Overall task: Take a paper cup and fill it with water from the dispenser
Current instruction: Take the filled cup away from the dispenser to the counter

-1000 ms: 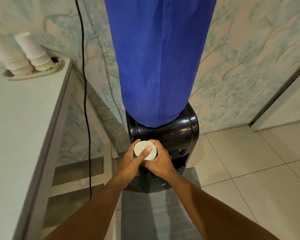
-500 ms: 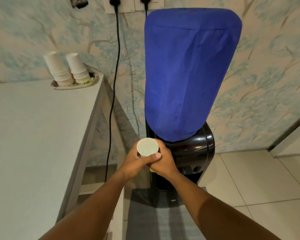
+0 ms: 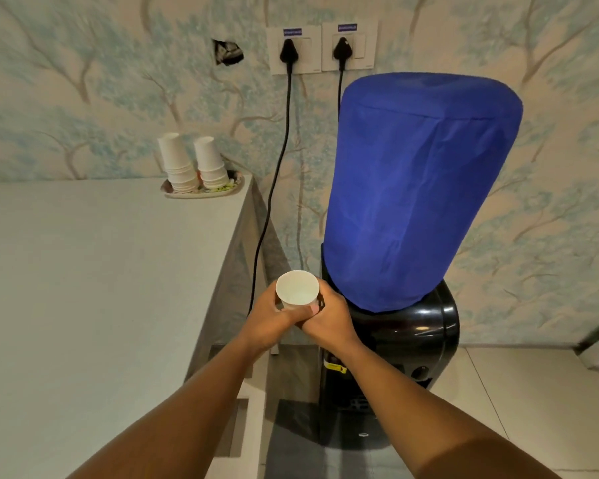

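Here both hands (image 3: 305, 319) wrapped on upright paper cup (image 3: 297, 288); fingers (image 3: 313, 308) clamped; inside seemingly water.

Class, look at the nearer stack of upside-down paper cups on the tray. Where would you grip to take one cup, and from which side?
Grip the top cup of the right-hand stack around its narrow upper wall, coming from above and the front. The cups sit rim-down on the tray, nested, so only the topmost tapered wall is free; fingers on opposite sides can lift it straight up.

It looks like an office pantry corner: a water dispenser (image 3: 391, 344) stands beside a table (image 3: 101, 288), with stacked paper cups (image 3: 192, 165) left of it.
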